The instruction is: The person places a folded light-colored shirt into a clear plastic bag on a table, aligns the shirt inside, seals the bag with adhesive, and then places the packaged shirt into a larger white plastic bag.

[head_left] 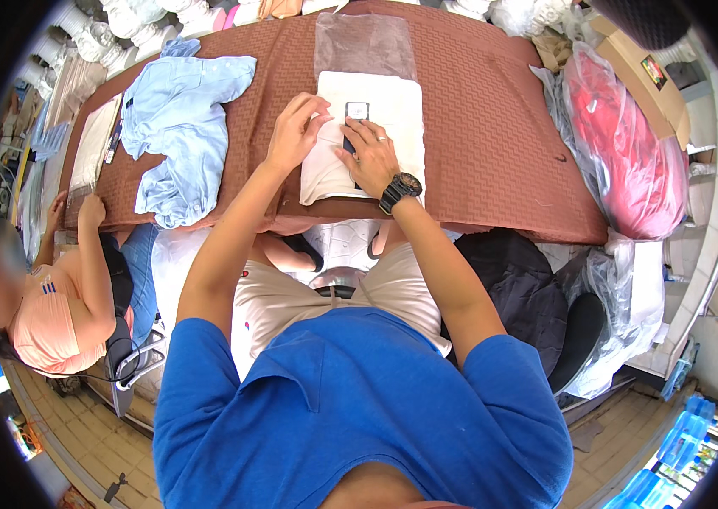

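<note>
Folded white cloth garment (367,127) lying flat on the brown woven-pattern bench (486,110), at 12 o'clock from the body, near edge just at the bench edge, long axis running 12 to 6 o'clock. Small dark rectangular tag with a white frame (357,111) resting on top of it, between the two hands. Left hand (295,131) at about 10 o'clock from the tag, fingers bent and pinching at the left upper part of the garment; whether anything is really held cannot be told. Right hand (369,153) at 6 o'clock from the tag, laid open and flat on the cloth, fingertips touching the tag, closer to it than the left. Clear plastic bag (365,44) just beyond the garment at 12 o'clock. Crumpled light blue shirt (179,127) well apart at 9 o'clock. Count: one white garment, one tag, one clear bag, one blue shirt, two hands at work.
</note>
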Demonstrator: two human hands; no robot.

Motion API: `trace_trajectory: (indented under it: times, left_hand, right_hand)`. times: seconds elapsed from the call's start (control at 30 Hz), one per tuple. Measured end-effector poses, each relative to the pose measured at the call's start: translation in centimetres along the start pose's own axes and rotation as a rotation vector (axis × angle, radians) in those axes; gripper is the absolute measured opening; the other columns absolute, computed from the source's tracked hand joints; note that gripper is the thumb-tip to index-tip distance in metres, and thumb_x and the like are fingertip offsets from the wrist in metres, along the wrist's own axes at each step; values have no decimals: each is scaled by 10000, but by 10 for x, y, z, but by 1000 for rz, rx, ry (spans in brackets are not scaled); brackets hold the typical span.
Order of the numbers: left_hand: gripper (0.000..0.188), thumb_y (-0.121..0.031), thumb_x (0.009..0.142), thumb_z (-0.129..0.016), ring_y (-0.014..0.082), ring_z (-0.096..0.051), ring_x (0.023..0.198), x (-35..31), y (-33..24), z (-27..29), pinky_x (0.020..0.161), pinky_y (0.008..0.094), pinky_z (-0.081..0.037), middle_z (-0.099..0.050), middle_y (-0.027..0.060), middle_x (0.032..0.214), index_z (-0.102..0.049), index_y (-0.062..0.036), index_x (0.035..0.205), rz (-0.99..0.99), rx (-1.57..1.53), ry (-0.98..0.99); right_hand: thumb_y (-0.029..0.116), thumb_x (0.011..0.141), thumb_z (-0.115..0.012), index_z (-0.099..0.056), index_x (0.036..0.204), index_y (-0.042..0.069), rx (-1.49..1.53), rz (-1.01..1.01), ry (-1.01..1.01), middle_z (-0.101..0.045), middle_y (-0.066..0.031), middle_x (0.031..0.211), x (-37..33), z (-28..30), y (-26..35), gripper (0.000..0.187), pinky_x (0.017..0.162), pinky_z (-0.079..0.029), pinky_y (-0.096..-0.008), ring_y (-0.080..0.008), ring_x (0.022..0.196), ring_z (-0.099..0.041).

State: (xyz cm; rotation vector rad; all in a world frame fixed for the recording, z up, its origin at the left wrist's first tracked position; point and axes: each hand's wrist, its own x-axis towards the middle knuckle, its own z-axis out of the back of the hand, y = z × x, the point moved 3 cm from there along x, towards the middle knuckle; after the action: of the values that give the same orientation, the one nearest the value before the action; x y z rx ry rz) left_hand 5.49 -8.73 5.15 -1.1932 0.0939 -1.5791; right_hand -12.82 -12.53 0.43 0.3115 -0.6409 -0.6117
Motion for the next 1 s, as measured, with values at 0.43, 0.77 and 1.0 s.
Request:
trace_trajectory:
  times: [0.43,0.77,1.0]
  left_hand:
    - [694,-230,896,-800,301,-684,1084,-73,9,-3,902,382,-560,-611,262,1315,-446,71,1411,723,-72,3]
    - [595,-208,852,-814,311,-656,1190,-76,-26,-9,938,403,-551,-679,237,1240,-567,100,1298,1127,-312,308]
    - [356,-33,896,-746,222,-626,1187,-99,-34,-18,932,375,-539,-670,126,1200,-623,2,1228,1231,-1225,-10]
  right_hand:
    - [72,846,-706,-624,1208,12,-10,-224,-147,-603,-222,1284,-34,59,-28,376,1070,-430,-498,-430,1219,-533]
    - [473,890,-725,-686,1066,-44,72,-850,145,-709,-298,1096,-58,91,-68,548,915,-534,-516,-461,1061,-673]
    - [325,923,-731,-639,1087,-74,421,-774,72,-714,-283,1067,-83,69,-37,441,877,-549,-481,-385,999,-711]
